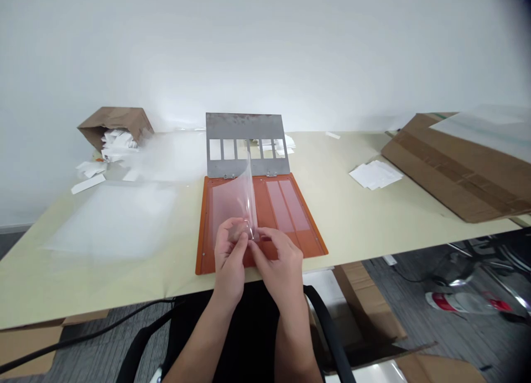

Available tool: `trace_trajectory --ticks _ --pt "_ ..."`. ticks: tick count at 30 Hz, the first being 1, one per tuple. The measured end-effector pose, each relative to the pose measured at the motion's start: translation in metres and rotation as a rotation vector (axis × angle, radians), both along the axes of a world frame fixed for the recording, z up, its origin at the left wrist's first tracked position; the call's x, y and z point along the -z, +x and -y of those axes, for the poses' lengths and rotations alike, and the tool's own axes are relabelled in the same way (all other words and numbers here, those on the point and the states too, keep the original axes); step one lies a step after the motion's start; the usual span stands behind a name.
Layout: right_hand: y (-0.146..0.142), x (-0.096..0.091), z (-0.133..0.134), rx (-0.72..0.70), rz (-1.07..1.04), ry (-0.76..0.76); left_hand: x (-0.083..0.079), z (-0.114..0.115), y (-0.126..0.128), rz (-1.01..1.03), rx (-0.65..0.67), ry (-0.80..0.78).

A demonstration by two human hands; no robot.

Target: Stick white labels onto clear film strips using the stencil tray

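Both hands (229, 256) pinch curling clear film (234, 203) over orange board (309, 244).

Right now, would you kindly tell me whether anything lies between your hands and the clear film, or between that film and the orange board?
Nothing visible does: the left hand and right hand pinch the clear plastic film, and its lower end sits right over the orange board, with nothing else between them.

My orange-red board (309, 245), with paler pink panels (282, 206), under colourless clear film (234, 200); beyond the board, a mottled grey steel plate (244, 126) with white slots; to its right, brown cardboard (456, 184) with darker tape bands.
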State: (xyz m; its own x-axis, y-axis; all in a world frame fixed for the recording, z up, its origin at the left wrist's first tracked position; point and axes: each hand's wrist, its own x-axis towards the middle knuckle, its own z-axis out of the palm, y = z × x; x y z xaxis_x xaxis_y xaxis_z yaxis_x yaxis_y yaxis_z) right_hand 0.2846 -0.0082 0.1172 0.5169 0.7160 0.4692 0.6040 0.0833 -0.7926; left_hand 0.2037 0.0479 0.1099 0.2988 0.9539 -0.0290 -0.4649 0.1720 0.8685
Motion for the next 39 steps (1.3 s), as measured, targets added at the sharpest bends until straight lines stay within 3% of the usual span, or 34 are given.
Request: trace_trajectory --ticks 6,23,39 --pt "0.0018 0.0031 0.0029 -0.015 0.004 0.019 0.0001 0.0049 0.0000 -0.002 0.035 0.006" --pt "0.0064 0.0011 0.0069 -0.121 -0.324 -0.009 -0.0037 0.0079 0.0002 -0.041 0.012 0.006" --pt "0.0100 0.0066 0.0056 -0.135 -0.414 0.029 -0.0033 0.0107 -0.0019 -0.053 0.044 0.047"
